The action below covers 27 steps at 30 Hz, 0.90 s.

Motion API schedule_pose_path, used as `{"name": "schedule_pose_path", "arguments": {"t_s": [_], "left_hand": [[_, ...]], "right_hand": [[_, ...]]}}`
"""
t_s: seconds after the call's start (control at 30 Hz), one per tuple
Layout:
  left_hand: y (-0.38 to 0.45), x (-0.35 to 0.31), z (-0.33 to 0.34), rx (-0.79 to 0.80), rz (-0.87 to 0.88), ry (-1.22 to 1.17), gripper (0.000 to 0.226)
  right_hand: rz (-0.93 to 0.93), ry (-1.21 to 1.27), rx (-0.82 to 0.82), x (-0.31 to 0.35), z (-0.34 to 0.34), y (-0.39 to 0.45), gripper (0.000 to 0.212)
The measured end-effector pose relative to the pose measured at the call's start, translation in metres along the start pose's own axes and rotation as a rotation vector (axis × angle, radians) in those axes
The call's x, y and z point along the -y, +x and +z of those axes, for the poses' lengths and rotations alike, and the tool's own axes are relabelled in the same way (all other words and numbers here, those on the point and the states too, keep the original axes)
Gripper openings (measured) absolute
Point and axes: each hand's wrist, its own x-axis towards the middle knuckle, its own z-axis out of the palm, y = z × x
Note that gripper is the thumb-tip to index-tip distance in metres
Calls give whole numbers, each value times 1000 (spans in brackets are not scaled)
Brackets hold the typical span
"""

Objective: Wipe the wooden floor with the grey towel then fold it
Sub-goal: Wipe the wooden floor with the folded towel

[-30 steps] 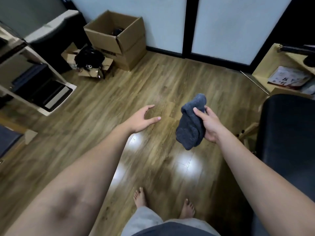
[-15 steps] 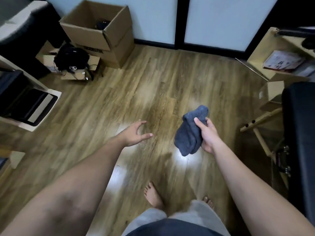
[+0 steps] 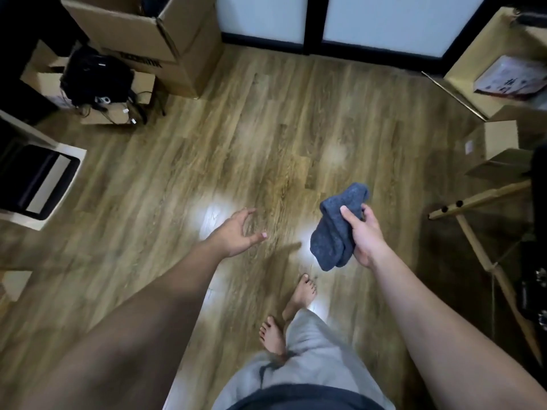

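Observation:
The grey towel (image 3: pixel 336 232) hangs bunched in the air above the wooden floor (image 3: pixel 266 137), gripped by my right hand (image 3: pixel 365 232) with the thumb across its top. The towel's lower end droops below my fist. My left hand (image 3: pixel 236 232) is stretched out to the left of the towel, palm down, fingers spread and holding nothing. Both hands hover well above the floor. My bare feet (image 3: pixel 284 318) stand on the boards below them.
Cardboard boxes (image 3: pixel 165 34) and a black tangle of gear (image 3: pixel 94 78) sit at the back left. A white shelf unit (image 3: pixel 35 179) is at the left. Small boxes (image 3: pixel 494 143), a wooden frame (image 3: pixel 479 232) and black furniture crowd the right edge.
I have stepped forward, so the boxes and wall came closer. My view tilted further down. Both hands dropped lower in the frame, with the towel still in my right hand.

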Motion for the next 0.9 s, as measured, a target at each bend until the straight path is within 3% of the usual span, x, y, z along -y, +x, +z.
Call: {"name": "schedule_pose_path", "arguments": {"t_s": [0.33,0.9], "left_hand": [[75,42,-46,-33,-79,-45,82],[194,96,-123,160,26,112,81]], "right_hand": [[65,-39,-7,12,45,75,41],[46,144,-268,-16,90,87,29]]}}
